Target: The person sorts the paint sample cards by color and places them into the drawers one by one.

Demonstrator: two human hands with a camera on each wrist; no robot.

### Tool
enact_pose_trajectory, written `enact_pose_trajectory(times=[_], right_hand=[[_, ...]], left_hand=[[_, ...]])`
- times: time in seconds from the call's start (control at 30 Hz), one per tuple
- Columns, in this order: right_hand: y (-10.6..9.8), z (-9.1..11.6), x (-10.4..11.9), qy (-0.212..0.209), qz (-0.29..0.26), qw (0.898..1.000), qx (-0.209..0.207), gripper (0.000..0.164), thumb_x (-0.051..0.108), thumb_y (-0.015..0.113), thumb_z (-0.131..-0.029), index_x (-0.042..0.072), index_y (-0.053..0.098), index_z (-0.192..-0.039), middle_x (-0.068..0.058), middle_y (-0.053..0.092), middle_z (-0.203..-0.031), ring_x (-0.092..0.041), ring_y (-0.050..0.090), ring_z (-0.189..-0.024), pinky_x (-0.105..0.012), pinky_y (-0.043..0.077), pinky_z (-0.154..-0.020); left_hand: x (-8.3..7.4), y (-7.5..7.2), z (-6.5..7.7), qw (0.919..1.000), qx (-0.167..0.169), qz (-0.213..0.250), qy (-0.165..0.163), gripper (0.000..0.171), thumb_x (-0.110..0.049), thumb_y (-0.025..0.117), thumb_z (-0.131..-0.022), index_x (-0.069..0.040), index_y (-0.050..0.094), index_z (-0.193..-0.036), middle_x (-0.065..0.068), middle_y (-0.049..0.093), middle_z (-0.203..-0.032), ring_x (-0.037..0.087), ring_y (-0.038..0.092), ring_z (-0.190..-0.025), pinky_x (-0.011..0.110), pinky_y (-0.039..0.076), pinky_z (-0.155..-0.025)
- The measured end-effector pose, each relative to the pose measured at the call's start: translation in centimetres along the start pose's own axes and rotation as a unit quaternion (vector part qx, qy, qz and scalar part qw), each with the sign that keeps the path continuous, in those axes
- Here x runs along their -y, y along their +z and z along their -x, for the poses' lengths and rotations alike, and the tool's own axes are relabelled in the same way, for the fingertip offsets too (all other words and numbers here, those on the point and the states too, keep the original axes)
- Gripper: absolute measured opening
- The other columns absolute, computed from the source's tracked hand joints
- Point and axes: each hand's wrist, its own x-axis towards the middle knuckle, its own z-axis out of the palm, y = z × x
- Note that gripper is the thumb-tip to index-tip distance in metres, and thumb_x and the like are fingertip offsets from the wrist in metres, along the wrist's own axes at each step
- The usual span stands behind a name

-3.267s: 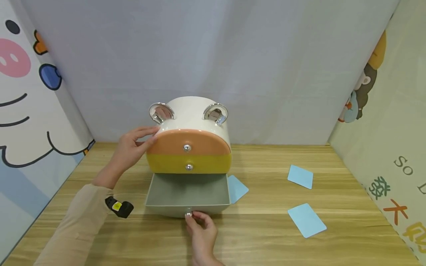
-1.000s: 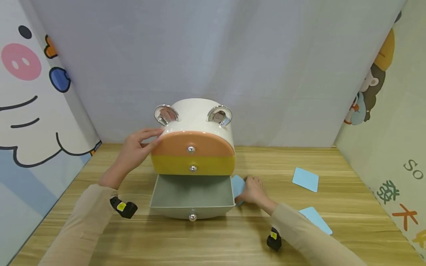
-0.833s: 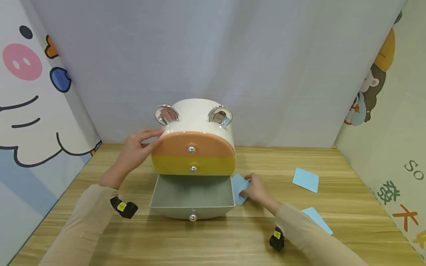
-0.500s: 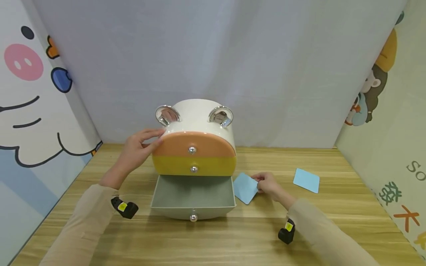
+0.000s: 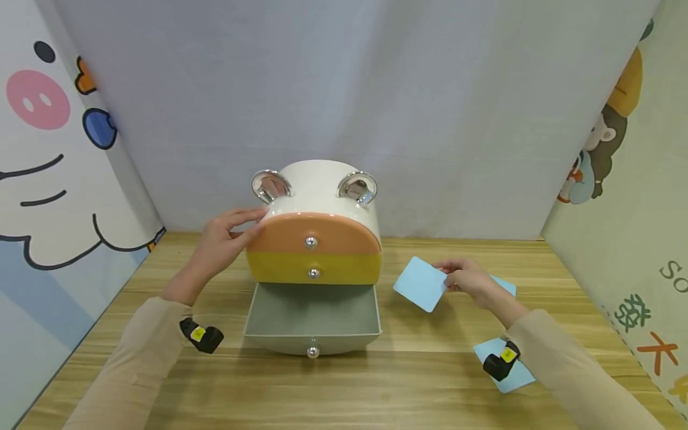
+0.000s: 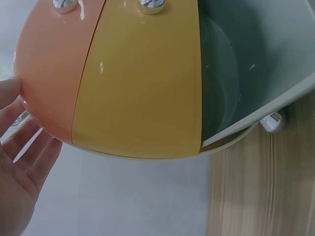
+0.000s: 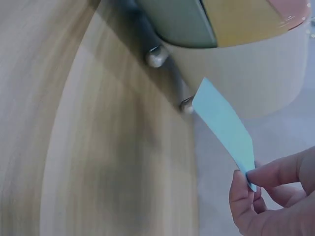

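Observation:
My right hand [image 5: 466, 278] pinches a light blue card [image 5: 420, 284] by its corner between thumb and fingers, raised above the table. In the right wrist view the card [image 7: 224, 123] bends slightly and points toward the box. My left hand [image 5: 217, 239] rests with fairly straight fingers against the upper left side of a small drawer box [image 5: 317, 185], white with two silver ears. Its orange drawer [image 5: 285, 233] and yellow drawer [image 5: 279, 267] are closed. Below them the grey-green drawer [image 5: 317, 341] is pulled out, with nothing seen inside.
Two more blue cards lie on the wooden table [image 5: 376, 394]: one card [image 5: 518, 382] lies partly under the right wrist camera, the other card [image 5: 506, 283] behind the right hand. A grey curtain [image 5: 457, 119] hangs behind, with printed panels at both sides.
The right hand has let go of the grey-green drawer's knob, slid the card out from beside the box to the right, and lifted it. My left hand stays against the box.

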Motion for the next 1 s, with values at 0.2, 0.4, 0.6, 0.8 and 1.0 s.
enact_pose_trajectory(times=[0.2, 0.4, 0.6, 0.8, 1.0], right_hand=[[-0.2, 1.5, 1.7, -0.017, -0.022, 0.999, 0.036, 0.047, -0.009, 0.047, -0.078, -0.012, 0.045, -0.125, -0.01, 0.052, -0.102, -0.013, 0.052, -0.08, -0.024, 0.05, -0.068], [1.4, 2.4, 3.2, -0.048, -0.024, 0.995, 0.078, 0.046, -0.008, 0.05, -0.077, -0.009, 0.051, -0.123, -0.012, 0.055, -0.107, -0.014, 0.055, -0.082, -0.027, 0.051, -0.073], [4.1, 2.9, 4.6, -0.077, -0.024, 0.99, 0.119, 0.04, -0.007, 0.05, -0.081, -0.007, 0.054, -0.121, -0.011, 0.057, -0.105, -0.015, 0.054, -0.083, -0.031, 0.052, -0.077], [6.8, 3.1, 5.7, -0.097, -0.038, 0.986, 0.128, 0.035, -0.007, 0.05, -0.082, -0.009, 0.055, -0.117, -0.013, 0.055, -0.106, -0.015, 0.053, -0.083, -0.033, 0.053, -0.077], [9.4, 3.1, 6.1, -0.108, -0.046, 0.99, 0.079, 0.031, -0.01, 0.05, -0.084, -0.009, 0.058, -0.114, -0.016, 0.057, -0.106, -0.014, 0.053, -0.077, -0.032, 0.054, -0.074]], left_hand=[[-0.1, 0.0, 0.0, 1.0, 0.003, 0.002, -0.005, 0.033, -0.012, 0.06, -0.088, -0.002, 0.06, -0.119, 0.015, 0.056, -0.12, 0.029, 0.049, -0.113, 0.041, 0.05, -0.08], [-0.1, 0.0, 0.0, 1.0, 0.0, -0.003, -0.006, 0.032, -0.011, 0.06, -0.088, -0.001, 0.06, -0.119, 0.016, 0.056, -0.119, 0.03, 0.049, -0.113, 0.042, 0.05, -0.081], [-0.2, -0.1, 0.0, 0.9999, -0.001, 0.001, -0.013, 0.033, -0.012, 0.06, -0.088, -0.001, 0.06, -0.119, 0.016, 0.056, -0.12, 0.029, 0.049, -0.114, 0.041, 0.05, -0.082], [-0.3, -0.1, 0.1, 0.9999, -0.001, 0.001, -0.015, 0.032, -0.013, 0.06, -0.088, -0.001, 0.06, -0.119, 0.015, 0.056, -0.12, 0.029, 0.049, -0.113, 0.041, 0.05, -0.082], [-0.3, 0.0, 0.1, 0.9999, -0.006, -0.005, -0.01, 0.032, -0.012, 0.06, -0.088, -0.001, 0.061, -0.118, 0.016, 0.056, -0.119, 0.028, 0.05, -0.112, 0.04, 0.05, -0.081]])
